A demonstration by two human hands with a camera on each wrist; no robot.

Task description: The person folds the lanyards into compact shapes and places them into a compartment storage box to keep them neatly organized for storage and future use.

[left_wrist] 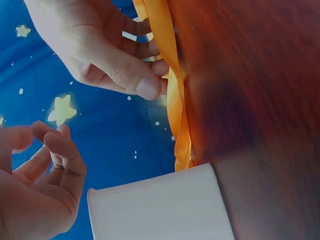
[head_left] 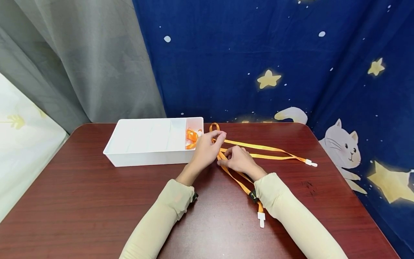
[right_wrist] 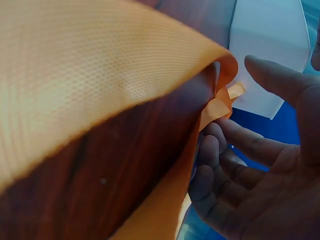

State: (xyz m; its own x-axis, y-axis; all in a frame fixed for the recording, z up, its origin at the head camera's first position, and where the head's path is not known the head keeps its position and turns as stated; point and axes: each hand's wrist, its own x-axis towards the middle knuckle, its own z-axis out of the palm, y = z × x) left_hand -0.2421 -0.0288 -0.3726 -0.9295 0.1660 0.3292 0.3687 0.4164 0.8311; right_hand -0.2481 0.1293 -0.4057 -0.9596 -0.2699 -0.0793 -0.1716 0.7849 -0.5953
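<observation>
Right hand (head_left: 240, 160) seemingly pinches the orange lanyard (head_left: 258, 146), running rightward along the table; left hand (head_left: 207, 146) hovers loosely curled.

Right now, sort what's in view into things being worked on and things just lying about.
In hand:
orange ribbon lanyards with white plastic clips
left hand
right hand

Lying about:
white rectangular plastic bin, more orange ribbon inside
dark red wooden table
blue star-and-cat curtain

I'm getting even, soft room light overhead; head view is bending at its edges, both wrist views are blurring close-up.
</observation>
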